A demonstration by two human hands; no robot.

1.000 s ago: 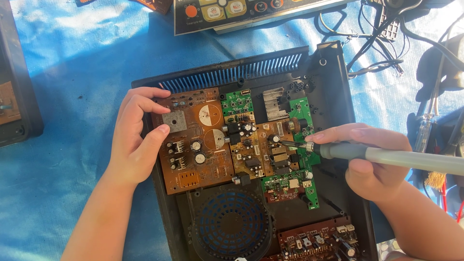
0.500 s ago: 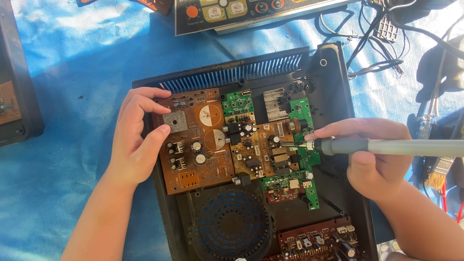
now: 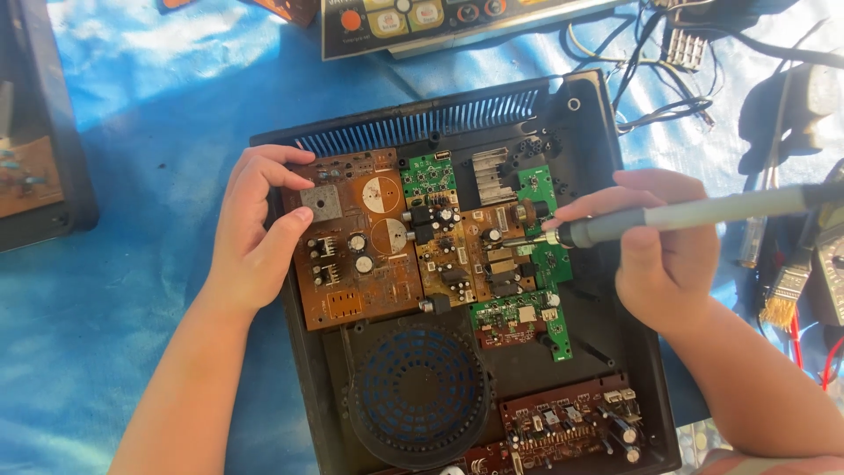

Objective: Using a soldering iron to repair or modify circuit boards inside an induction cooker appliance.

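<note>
Gripping soldering iron point(image 3: 694, 214), right hand point(image 3: 664, 255)

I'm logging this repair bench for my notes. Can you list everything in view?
Black casing: one, open, on the sheeting.
Brown circuit board: one, casing's left part.
Green circuit board: one, right of brown.
Round speaker grille: one, dark, casing's lower middle.
Grey-handled tool: one, tip at the boards.
Control panel: one, top edge.
Brush: one, far right.
Blue sheeting: underneath.
Left hand: on brown board's left edge.
Right hand: holds the tool.
</note>
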